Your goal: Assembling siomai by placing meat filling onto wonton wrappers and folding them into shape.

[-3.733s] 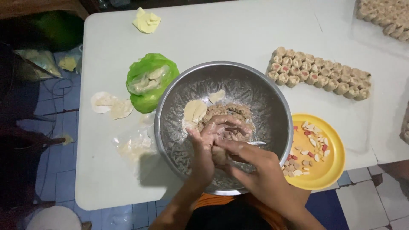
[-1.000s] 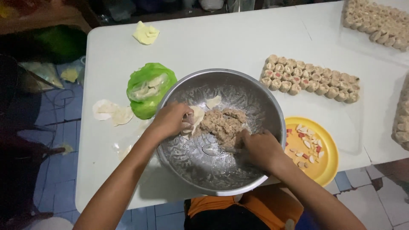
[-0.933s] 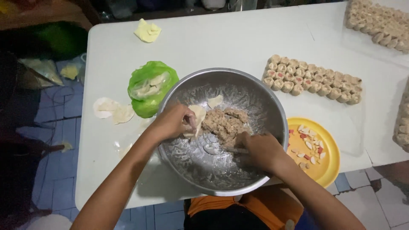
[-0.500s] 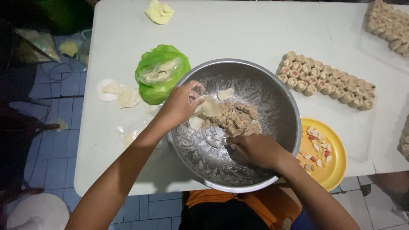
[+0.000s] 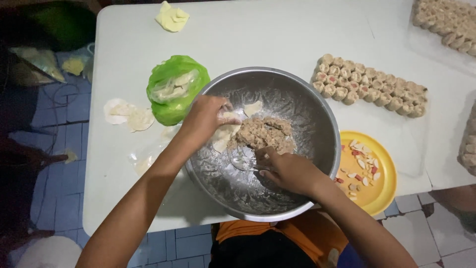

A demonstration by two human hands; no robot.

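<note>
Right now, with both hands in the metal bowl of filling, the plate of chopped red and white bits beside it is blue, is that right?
Not quite: the plate is yellow, not blue, as the head view shows. The rest stands: the left hand and right hand are both in the metal bowl with the filling, and the plate of chopped red and white bits sits beside it.
</note>
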